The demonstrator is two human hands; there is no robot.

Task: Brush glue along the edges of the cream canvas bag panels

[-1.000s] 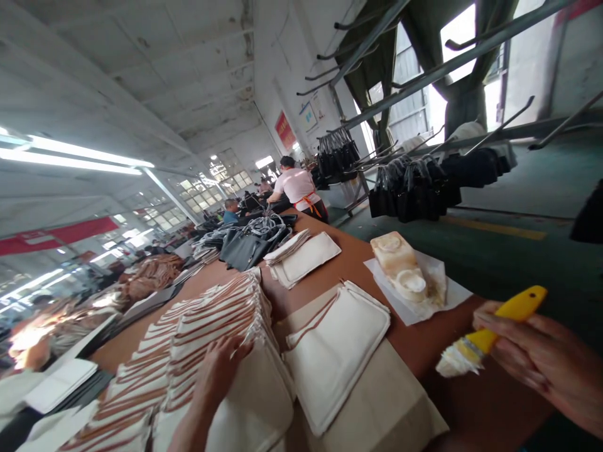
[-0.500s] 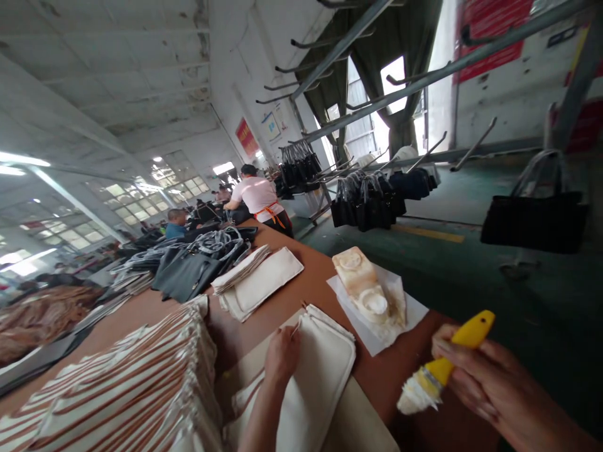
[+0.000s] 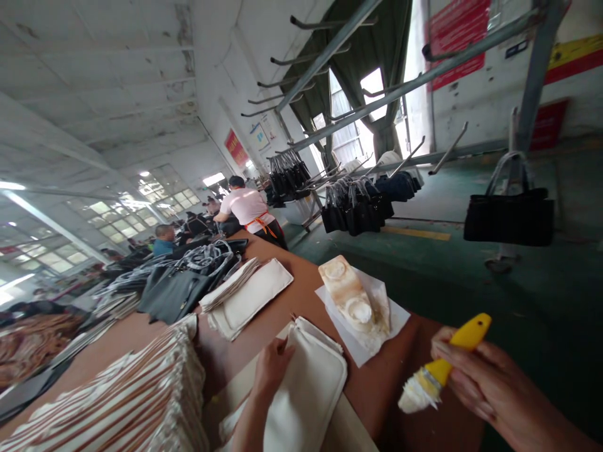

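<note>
In my right hand (image 3: 490,376) is a yellow-handled paintbrush (image 3: 445,364), its bristles pointing down to the left and clotted with thick white paste. My left hand (image 3: 272,364) is closed in a pinch at the upper left edge of a cream fabric panel (image 3: 308,383) with stitched-looking edges. Other cream pieces lie under that panel, partly hidden by my forearm. Between the panel and the brush, farther back, a paste-smeared block-shaped container (image 3: 342,282) sits on a white sheet (image 3: 398,317). The brush is held apart from both the panel and the container.
On the brown table (image 3: 301,292) are a folded cream stack (image 3: 257,292), a large pile of cream pieces with brown strips (image 3: 117,402) and dark bags (image 3: 174,282). A metal rack (image 3: 377,103) with hanging black bags (image 3: 358,210) stands beyond. A person (image 3: 247,207) works at the far end.
The view has turned slightly right, so the table and rack sit farther left in the picture. My left hand still pinches the panel, and my right hand keeps hold of the brush.
</note>
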